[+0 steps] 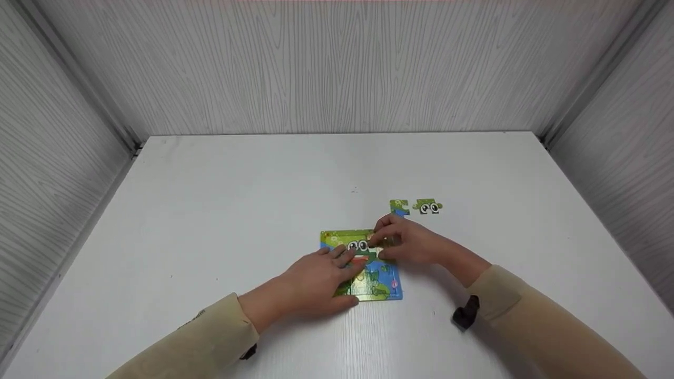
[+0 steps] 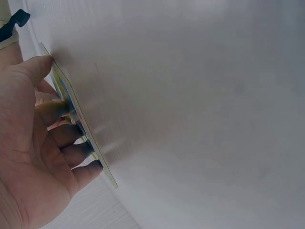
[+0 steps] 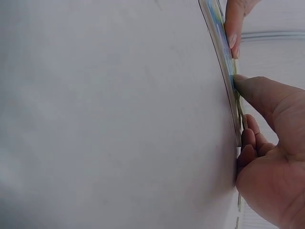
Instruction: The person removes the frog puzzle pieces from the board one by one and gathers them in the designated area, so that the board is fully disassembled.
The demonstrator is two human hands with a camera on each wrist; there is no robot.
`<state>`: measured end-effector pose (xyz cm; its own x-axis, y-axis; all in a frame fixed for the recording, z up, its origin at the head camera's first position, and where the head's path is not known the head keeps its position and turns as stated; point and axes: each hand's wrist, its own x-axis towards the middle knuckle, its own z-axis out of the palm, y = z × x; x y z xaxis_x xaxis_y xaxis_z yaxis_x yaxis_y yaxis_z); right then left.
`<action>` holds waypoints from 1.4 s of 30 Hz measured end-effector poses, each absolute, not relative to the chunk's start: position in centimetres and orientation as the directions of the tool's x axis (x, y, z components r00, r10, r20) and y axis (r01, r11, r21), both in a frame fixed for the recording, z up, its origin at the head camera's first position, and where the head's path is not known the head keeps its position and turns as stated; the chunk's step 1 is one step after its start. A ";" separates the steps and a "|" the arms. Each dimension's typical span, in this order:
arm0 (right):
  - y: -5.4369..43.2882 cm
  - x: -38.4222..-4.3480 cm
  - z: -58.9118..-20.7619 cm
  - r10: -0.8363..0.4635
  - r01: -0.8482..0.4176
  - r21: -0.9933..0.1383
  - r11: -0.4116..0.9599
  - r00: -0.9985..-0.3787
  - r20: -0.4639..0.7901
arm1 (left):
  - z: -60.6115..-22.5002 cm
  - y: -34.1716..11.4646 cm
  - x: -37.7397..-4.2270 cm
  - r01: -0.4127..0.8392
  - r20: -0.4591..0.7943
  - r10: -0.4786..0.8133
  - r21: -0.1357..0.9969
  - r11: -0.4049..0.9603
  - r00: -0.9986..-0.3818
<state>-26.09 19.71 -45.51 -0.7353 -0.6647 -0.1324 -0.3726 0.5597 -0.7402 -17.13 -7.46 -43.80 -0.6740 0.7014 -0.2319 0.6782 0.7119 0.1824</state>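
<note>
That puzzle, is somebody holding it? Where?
Left hand rests on the left side of the puzzle. Right hand touches its top right corner; whether pinching, I can't tell.

a white tabletop [image 1: 253, 184] bears a few small dark specks [image 1: 354, 190]; a pale grey, wood-grained back panel [image 1: 337, 63] stands behind it, flanked by a left panel [image 1: 52, 137] and a right panel [image 1: 626, 137] of similar grain.

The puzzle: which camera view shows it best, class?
The head view: it shows the puzzle from above, its picture visible though partly covered. The left wrist and right wrist views show it nearly edge-on.
</note>
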 end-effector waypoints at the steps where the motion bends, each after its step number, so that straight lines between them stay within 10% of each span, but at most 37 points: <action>1: 19.7 -26.1 -45.6 -0.667 -0.375 -0.743 0.555 -0.734 -0.127 | -43.8 -7.5 -17.2 0.681 -0.228 0.704 0.180 0.710 -0.673; 42: 19.8 -25.5 -44.7 -0.642 -0.424 -0.686 0.591 -0.762 -0.081 | -43.8 -7.6 -17.0 0.692 -0.190 0.717 0.187 0.697 -0.670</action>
